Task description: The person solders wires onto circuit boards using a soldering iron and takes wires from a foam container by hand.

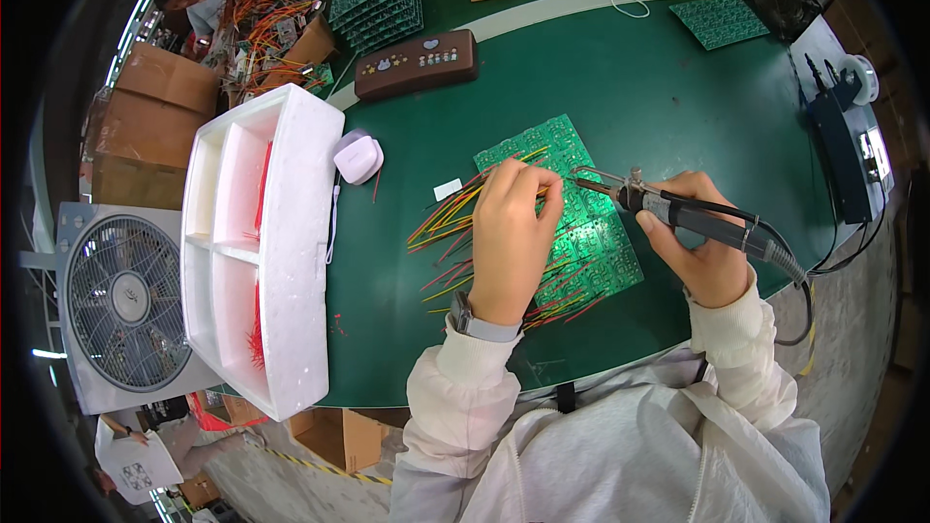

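Note:
A green panel of small circuit boards (612,257) lies on the table before me, with red, yellow and black wires (441,228) fanning out from its left side. My left hand (511,242) is over the panel's left part, its thumb and fingers pinched on a thin wire whose end they partly hide. In my right hand (707,257) is a soldering iron (696,220), gripped by its black handle. A thin curved metal tube is fixed along the iron. The iron's tip points left, close to my left fingertips and just above the boards.
A white foam box (305,261) with red wires in its compartments stands at the left, near a lilac case (358,157). Farther back are a brown pencil case (417,65) and stacked boards (378,0). A soldering station (843,150) sits at right, its cable running to the iron.

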Demonstrator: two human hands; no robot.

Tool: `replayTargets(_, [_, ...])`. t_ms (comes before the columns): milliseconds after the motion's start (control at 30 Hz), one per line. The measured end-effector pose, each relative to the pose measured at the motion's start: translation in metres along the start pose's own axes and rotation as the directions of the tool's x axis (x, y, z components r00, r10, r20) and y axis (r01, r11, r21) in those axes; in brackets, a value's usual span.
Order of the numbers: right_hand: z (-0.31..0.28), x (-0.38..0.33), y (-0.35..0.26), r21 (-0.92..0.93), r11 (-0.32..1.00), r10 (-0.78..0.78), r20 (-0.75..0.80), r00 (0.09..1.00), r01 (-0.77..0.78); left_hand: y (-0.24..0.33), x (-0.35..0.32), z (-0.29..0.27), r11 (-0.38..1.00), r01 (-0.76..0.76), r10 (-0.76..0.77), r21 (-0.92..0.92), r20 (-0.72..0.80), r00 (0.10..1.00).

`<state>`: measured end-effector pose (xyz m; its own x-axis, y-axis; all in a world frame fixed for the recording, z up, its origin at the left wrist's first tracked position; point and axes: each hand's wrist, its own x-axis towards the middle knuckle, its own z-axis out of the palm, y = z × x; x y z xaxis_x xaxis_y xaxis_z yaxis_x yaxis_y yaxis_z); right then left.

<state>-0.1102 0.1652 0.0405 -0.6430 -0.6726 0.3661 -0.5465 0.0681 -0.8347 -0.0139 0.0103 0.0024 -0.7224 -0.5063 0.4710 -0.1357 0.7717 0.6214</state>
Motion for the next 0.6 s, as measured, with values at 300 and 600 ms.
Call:
replayTargets(300, [-0.004,-0.004,0.008,0.236,0.971,0.115,-0.29,0.95,-0.045,0.0,0.002,0.001,1.0,-0.012,0.012,0.01,-0.015,1.0])
replayTargets(600, [-0.011,0.005,0.018,0.457,0.883,0.276,-0.327,0.904,-0.104,-0.004,0.003,0.003,1.0,0.009,-0.009,-0.03,0.003,1.0])
